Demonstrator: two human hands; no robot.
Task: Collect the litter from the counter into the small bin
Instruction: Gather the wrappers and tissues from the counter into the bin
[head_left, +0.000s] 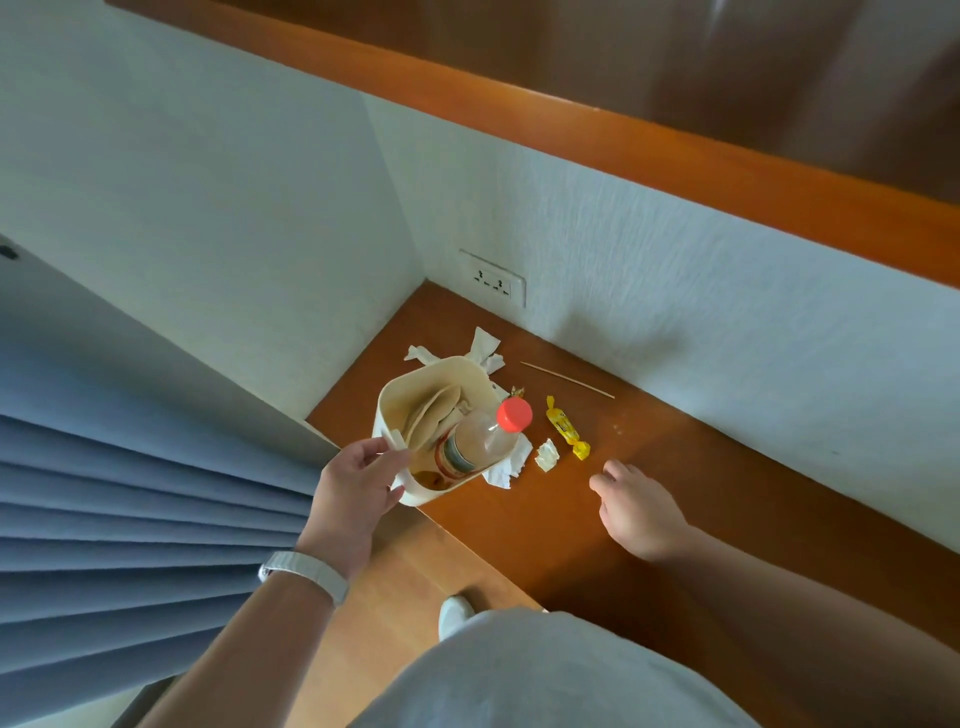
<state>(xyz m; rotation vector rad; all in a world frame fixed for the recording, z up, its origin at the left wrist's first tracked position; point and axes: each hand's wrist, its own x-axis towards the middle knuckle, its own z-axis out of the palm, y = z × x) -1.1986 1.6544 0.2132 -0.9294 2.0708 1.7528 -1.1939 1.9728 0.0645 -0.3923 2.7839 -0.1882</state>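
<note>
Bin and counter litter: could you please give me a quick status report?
Left hand grips bin rim; right hand open, near yellow wrapper. Bottle in bin. Tissues, skewer on counter. Nothing blocking.

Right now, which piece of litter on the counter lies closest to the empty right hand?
The yellow candy wrapper: its lower twisted end lies just beyond the right hand. The small white scrap is a little farther left, and the wooden skewer lies back by the wall.

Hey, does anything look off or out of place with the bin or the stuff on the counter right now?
Yes: the plastic bottle lies tilted in the small bin, its red cap poking over the rim. The bin, held by the left hand, overhangs the counter edge. Nothing looks spilled.
</note>
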